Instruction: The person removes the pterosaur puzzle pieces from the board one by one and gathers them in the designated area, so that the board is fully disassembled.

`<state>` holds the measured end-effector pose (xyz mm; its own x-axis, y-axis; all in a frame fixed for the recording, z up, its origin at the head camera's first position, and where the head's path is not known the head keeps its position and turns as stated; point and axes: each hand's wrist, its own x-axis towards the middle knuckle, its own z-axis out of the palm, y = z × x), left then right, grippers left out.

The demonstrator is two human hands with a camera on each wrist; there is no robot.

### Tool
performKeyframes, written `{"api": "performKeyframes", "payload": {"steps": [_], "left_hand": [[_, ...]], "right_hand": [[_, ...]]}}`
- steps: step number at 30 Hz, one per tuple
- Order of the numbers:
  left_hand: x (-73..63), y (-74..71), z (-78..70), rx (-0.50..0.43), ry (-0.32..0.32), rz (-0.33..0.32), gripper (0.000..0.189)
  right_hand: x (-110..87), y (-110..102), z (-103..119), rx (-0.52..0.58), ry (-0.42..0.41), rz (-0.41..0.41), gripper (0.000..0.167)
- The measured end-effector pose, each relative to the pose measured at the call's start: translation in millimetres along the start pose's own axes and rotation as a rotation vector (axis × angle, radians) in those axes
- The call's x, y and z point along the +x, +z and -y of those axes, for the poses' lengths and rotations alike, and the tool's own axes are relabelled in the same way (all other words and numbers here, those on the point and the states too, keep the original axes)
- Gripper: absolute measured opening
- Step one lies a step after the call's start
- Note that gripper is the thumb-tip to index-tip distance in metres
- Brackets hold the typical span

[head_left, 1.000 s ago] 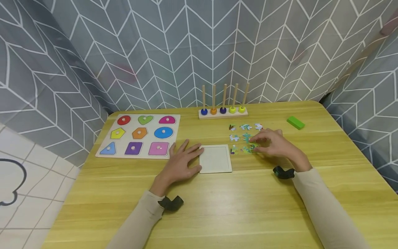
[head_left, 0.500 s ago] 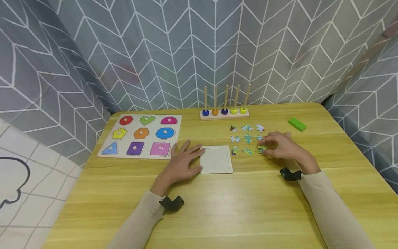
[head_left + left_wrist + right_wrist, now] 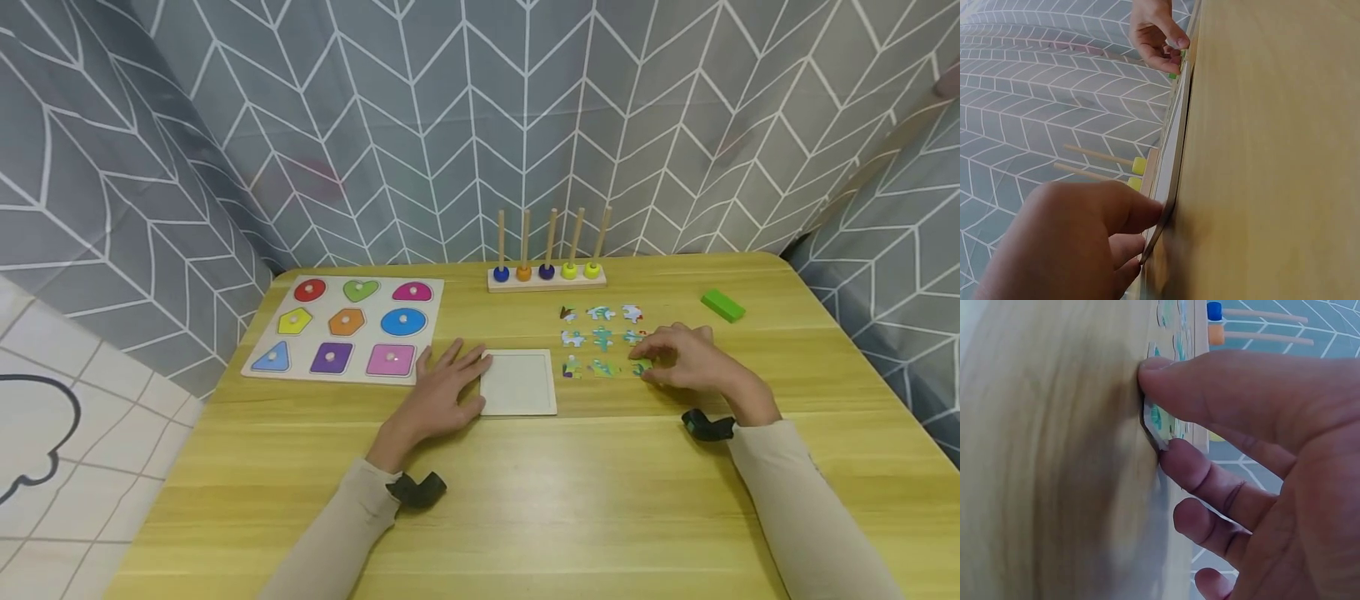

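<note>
In the head view my left hand (image 3: 438,400) rests on the table with spread fingers. Its thumb and index finger touch the left edge of a square, shallow white puzzle tray (image 3: 517,383). My right hand (image 3: 693,360) pinches a green puzzle piece (image 3: 641,367) at the near right corner of three rows of pieces. The right wrist view shows the thumb and index finger at the edges of that piece (image 3: 1159,419), which lies at the tabletop. Other pieces, such as a bluish one (image 3: 602,337) and a purple-green one (image 3: 572,367), lie apart to its left.
A knobbed shape board (image 3: 348,329) lies left of my left hand. At the table's back edge stands a peg rack (image 3: 547,279) with coloured beads. A green block (image 3: 723,305) lies beyond my right hand. A patterned curtain (image 3: 450,125) hangs behind the table.
My right hand has moved to the right, from the middle of the near row to its right end, with the green puzzle piece, opening gaps between pieces. My left hand stays at the tray.
</note>
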<state>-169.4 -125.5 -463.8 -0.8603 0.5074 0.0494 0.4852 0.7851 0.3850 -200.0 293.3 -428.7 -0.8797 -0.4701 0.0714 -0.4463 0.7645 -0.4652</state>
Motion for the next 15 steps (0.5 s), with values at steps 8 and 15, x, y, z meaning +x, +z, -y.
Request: {"api": "performKeyframes", "payload": {"steps": [8, 15], "left_hand": [[-1.5, 1.7, 3.5, -0.006, -0.010, -0.007, 0.064], [-5.7, 4.5, 4.5, -0.017, -0.010, 0.006, 0.065]], "right_hand": [[0.2, 1.1, -1.1, 0.045, 0.000, -0.011, 0.027], [-3.8, 1.0, -1.6, 0.049, -0.010, -0.080, 0.028]]}}
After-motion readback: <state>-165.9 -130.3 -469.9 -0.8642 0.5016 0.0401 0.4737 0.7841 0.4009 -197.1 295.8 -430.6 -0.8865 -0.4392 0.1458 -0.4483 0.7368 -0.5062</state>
